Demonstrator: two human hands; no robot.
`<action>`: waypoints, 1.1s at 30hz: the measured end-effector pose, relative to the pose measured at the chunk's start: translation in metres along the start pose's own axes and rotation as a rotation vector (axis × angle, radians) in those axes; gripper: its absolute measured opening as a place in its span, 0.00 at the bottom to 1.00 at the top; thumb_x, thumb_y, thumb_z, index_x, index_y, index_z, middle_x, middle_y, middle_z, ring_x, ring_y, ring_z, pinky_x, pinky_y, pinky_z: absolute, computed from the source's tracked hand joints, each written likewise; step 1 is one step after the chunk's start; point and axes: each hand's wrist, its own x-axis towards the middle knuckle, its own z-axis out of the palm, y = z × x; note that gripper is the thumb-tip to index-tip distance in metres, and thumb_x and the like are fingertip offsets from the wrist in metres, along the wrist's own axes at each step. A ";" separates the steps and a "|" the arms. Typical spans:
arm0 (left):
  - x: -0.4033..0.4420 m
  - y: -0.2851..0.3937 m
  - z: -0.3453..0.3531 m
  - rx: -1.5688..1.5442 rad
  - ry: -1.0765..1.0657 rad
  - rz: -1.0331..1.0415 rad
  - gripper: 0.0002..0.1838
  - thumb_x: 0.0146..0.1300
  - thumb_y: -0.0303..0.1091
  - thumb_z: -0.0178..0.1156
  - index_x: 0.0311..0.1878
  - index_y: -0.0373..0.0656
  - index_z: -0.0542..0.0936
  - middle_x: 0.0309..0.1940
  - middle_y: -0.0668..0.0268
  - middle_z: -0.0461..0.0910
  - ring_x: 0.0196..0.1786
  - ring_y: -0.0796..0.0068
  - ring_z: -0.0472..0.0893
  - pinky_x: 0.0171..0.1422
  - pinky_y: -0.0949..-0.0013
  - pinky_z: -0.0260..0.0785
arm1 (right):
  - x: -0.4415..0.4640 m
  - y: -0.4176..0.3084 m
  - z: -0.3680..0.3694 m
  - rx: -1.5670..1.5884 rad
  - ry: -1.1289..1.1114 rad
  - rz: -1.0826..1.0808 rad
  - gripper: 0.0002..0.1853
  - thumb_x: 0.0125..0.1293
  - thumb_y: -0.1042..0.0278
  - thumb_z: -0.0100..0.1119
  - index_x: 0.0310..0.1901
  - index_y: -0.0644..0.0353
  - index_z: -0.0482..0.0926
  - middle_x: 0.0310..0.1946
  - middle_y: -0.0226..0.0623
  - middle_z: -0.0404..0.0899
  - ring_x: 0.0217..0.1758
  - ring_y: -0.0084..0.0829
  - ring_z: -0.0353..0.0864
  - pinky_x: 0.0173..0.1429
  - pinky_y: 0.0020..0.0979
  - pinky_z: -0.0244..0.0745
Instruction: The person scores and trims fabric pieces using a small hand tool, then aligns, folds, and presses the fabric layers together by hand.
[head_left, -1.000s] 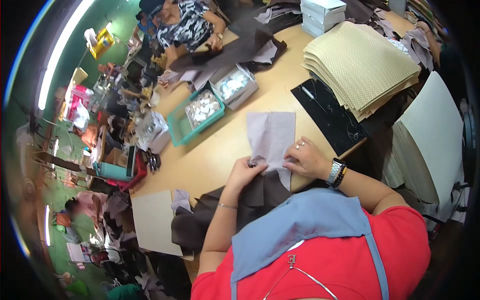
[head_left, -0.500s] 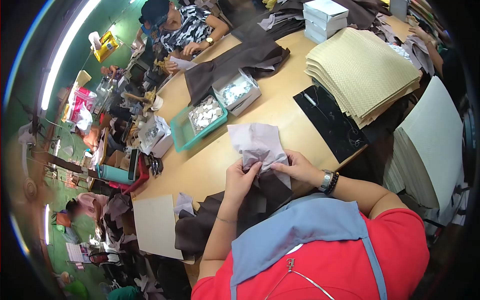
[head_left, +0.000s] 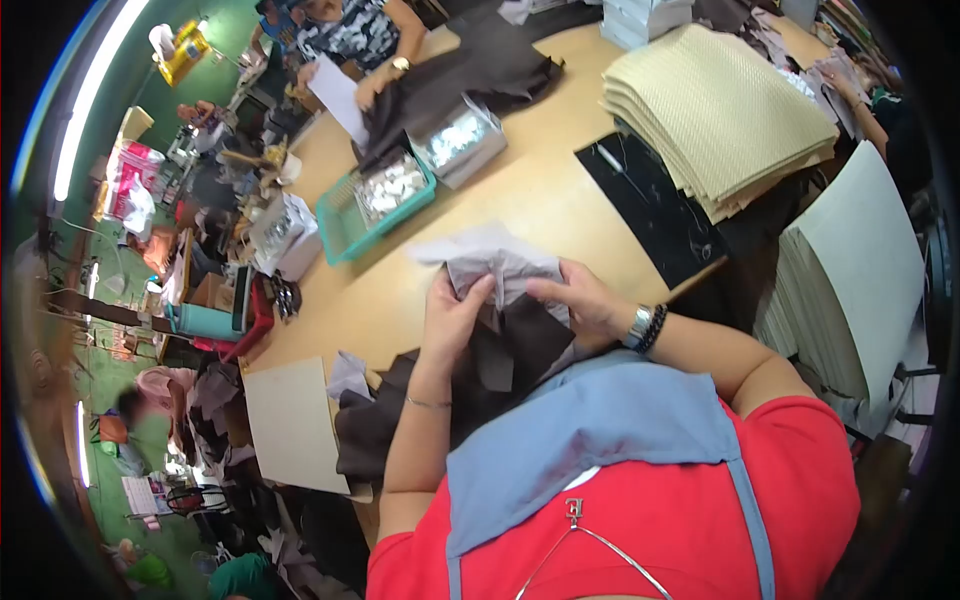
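Left hand and right hand, slightly apart, each pinch pale cloth; tabletop separates it from green tray and edge-side black mat.

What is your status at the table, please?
Left hand, right hand: gripping pale cloth. Dark fabric bunched just below. Teal tray apart, seemingly not in the way.

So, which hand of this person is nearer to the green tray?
Left. The left hand is below and right of the green tray in the picture, apart from it; the right hand is farther right.
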 end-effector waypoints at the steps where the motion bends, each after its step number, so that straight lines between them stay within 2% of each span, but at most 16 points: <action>1: -0.001 0.002 0.001 -0.014 -0.036 -0.009 0.18 0.65 0.25 0.64 0.57 0.33 0.75 0.50 0.62 0.82 0.51 0.76 0.81 0.57 0.70 0.74 | 0.000 0.001 0.003 -0.044 0.030 0.015 0.22 0.67 0.70 0.66 0.60 0.63 0.74 0.54 0.35 0.81 0.55 0.23 0.81 0.59 0.30 0.77; 3: -0.002 -0.001 -0.002 -0.025 -0.077 -0.051 0.19 0.66 0.25 0.64 0.59 0.33 0.74 0.52 0.62 0.81 0.52 0.77 0.80 0.59 0.70 0.73 | 0.002 0.005 0.005 0.010 0.064 0.031 0.22 0.66 0.69 0.67 0.60 0.63 0.76 0.55 0.35 0.81 0.56 0.23 0.80 0.61 0.30 0.76; 4: -0.002 -0.001 -0.001 -0.074 -0.070 -0.052 0.19 0.66 0.25 0.64 0.59 0.33 0.74 0.52 0.62 0.81 0.53 0.77 0.80 0.60 0.70 0.73 | 0.006 0.008 0.001 0.035 0.077 0.033 0.19 0.66 0.71 0.67 0.58 0.63 0.78 0.52 0.35 0.83 0.54 0.23 0.81 0.60 0.29 0.76; 9: -0.003 0.006 -0.001 -0.203 -0.061 -0.093 0.20 0.66 0.25 0.63 0.60 0.34 0.73 0.53 0.62 0.81 0.55 0.76 0.80 0.62 0.70 0.72 | 0.003 0.006 0.005 0.037 0.024 -0.084 0.17 0.67 0.73 0.66 0.56 0.63 0.79 0.51 0.34 0.83 0.52 0.22 0.82 0.59 0.28 0.77; 13: -0.008 0.015 -0.002 0.008 -0.155 -0.147 0.23 0.61 0.26 0.69 0.59 0.35 0.75 0.52 0.63 0.81 0.54 0.76 0.79 0.62 0.70 0.71 | 0.004 0.005 0.003 0.048 0.026 -0.060 0.16 0.67 0.72 0.66 0.55 0.62 0.79 0.50 0.33 0.84 0.52 0.21 0.82 0.59 0.27 0.77; 17: -0.003 0.009 -0.002 -0.066 -0.161 -0.126 0.23 0.59 0.25 0.71 0.57 0.35 0.76 0.52 0.64 0.81 0.54 0.77 0.79 0.60 0.70 0.72 | 0.005 0.011 -0.003 0.055 0.046 -0.029 0.15 0.67 0.72 0.66 0.54 0.62 0.79 0.49 0.31 0.84 0.52 0.21 0.81 0.58 0.27 0.77; 20: -0.004 0.008 -0.002 -0.064 -0.143 -0.082 0.22 0.59 0.25 0.71 0.56 0.35 0.76 0.50 0.65 0.82 0.52 0.77 0.80 0.58 0.71 0.73 | 0.005 0.014 -0.001 0.145 0.043 -0.017 0.18 0.66 0.73 0.67 0.57 0.61 0.77 0.50 0.31 0.83 0.52 0.20 0.81 0.57 0.26 0.78; 23: -0.007 0.006 0.002 0.031 -0.105 0.006 0.22 0.59 0.26 0.71 0.55 0.35 0.77 0.48 0.64 0.83 0.49 0.78 0.81 0.56 0.71 0.74 | 0.004 0.011 0.008 -0.129 0.013 -0.033 0.18 0.65 0.72 0.67 0.56 0.59 0.78 0.49 0.29 0.83 0.51 0.19 0.81 0.55 0.25 0.79; 25: -0.009 0.009 0.004 0.134 -0.110 0.038 0.21 0.59 0.26 0.71 0.55 0.34 0.77 0.47 0.64 0.83 0.48 0.78 0.81 0.54 0.72 0.75 | 0.001 0.006 0.018 -0.107 0.018 -0.042 0.20 0.65 0.73 0.68 0.57 0.59 0.76 0.51 0.29 0.82 0.53 0.19 0.80 0.56 0.25 0.78; 33: -0.009 0.014 -0.006 -0.120 -0.072 -0.129 0.21 0.59 0.26 0.72 0.54 0.35 0.77 0.46 0.64 0.83 0.47 0.77 0.82 0.52 0.72 0.76 | 0.003 0.005 0.016 -0.036 -0.107 -0.087 0.26 0.65 0.77 0.66 0.63 0.59 0.71 0.56 0.31 0.78 0.57 0.20 0.78 0.61 0.27 0.76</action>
